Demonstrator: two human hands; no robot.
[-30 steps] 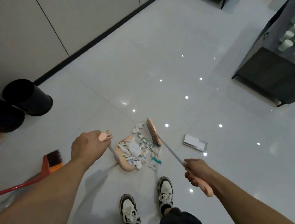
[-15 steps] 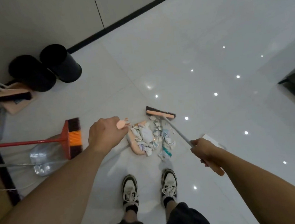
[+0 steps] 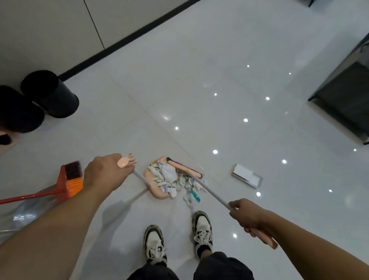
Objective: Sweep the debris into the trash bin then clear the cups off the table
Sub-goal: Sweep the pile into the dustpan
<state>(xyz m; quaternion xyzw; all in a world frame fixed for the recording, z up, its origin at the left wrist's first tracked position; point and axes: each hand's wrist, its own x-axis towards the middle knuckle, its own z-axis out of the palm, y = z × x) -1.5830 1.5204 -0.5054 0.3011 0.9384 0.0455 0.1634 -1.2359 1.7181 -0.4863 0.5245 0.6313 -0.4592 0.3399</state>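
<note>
Far left, two black trash bins (image 3: 50, 94) stand against the wall, well apart from the work; a red broom (image 3: 71, 180) lies idle on the floor beside them, evidently spare. The left hand (image 3: 105, 172) is clenched round the top of the dustpan handle (image 3: 126, 161), holding the pink dustpan (image 3: 155, 188) tilted with its lip on the tiles so that matter can be driven in. The debris (image 3: 171, 179), crumpled paper scraps, lies mostly within the pan; a few scraps (image 3: 192, 198) remain on the floor just beside its lip. The pink broom head (image 3: 185, 168) rests against the heap; its shaft runs back to the right hand (image 3: 247, 216), closed firmly about the grip for leverage. Judgement: sweeping nearly complete, emptying outstanding. A white flat object (image 3: 247, 175) lies apart; a dark table (image 3: 358, 100) stands far right, cups not discernible.
</note>
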